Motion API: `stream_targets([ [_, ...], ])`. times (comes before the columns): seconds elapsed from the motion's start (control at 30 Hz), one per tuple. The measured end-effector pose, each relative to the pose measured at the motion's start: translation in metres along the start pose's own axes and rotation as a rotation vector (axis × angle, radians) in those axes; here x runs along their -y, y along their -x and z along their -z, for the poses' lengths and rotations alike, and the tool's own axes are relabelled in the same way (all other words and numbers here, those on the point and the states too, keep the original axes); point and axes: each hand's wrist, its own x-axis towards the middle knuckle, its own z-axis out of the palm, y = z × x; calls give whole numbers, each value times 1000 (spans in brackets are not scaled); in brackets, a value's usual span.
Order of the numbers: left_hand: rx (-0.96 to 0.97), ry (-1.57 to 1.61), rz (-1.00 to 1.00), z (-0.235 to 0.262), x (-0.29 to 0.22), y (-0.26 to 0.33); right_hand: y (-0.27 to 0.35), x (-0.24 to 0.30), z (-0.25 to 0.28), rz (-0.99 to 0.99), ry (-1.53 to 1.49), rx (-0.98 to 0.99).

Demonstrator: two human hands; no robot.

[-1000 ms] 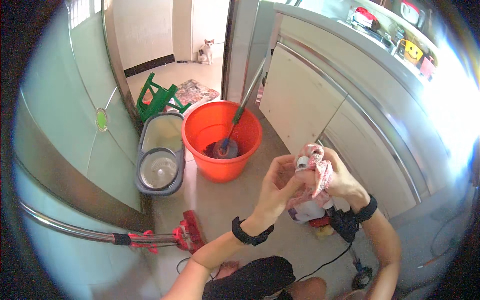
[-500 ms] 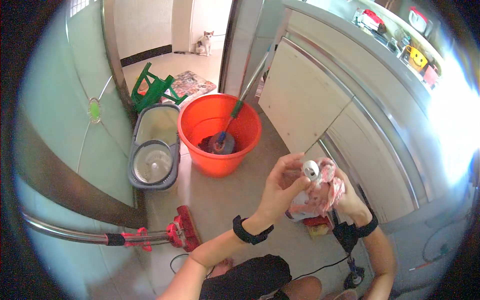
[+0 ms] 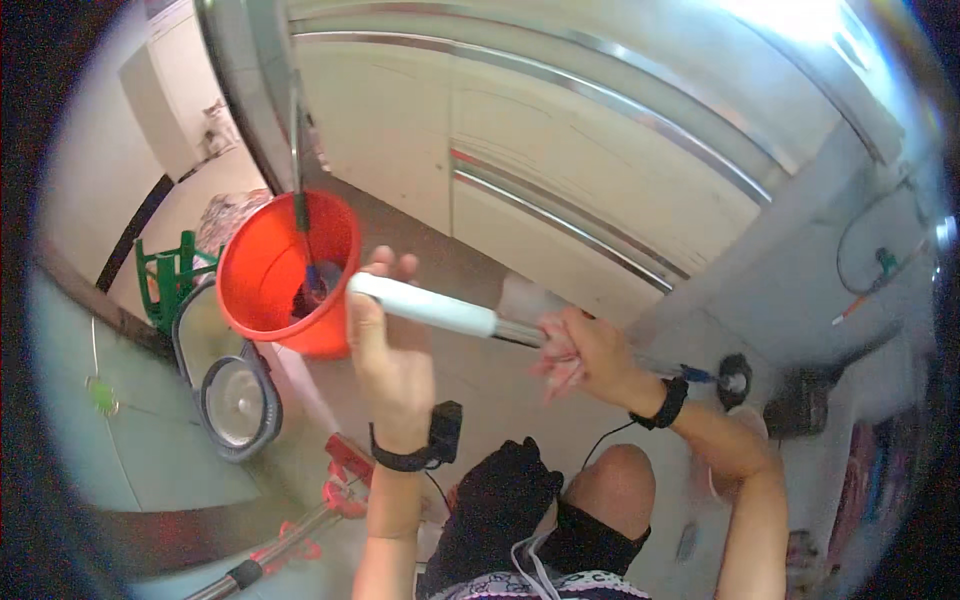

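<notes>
So the thing being handled is a long pole with a white handle (image 3: 430, 306), held out across the middle of the floor, in front of the person's knees. The left hand (image 3: 390, 365) is loosely curled at the handle's left end: thumb over the near side, fingertips poking up on the far side. The right hand (image 3: 600, 355) is further right, fingers closed around a pink cloth (image 3: 556, 368) that's bunched up against the metal shaft (image 3: 518, 333). The cloth's a bit blurry, so I can't tell if it goes all the way round. Past that hand the shaft seems to run on right towards a dark round head (image 3: 735, 380) with a blue bit beside it. Both wrists have black straps.

Far left there's an orange bucket (image 3: 252, 272) with a mop (image 3: 301, 215) standing in it, handle pointing up. Just left and nearer is a grey mop bucket with a round spin basket (image 3: 238, 408), and a green stool (image 3: 180, 272) is right behind it. A red-headed floor mop (image 3: 345, 492) lies near left. Pale cabinet doors (image 3: 380, 125) line the far side, and a cat (image 3: 217, 130) is sitting way back on the far left.
</notes>
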Motion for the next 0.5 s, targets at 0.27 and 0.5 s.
stream_targets([
  [0.27,68,172,131,2,11,13,103,-120,44,-146,292,-151],
  [0.5,131,231,24,6,1,7,2,-23,-17,70,-75,158],
])
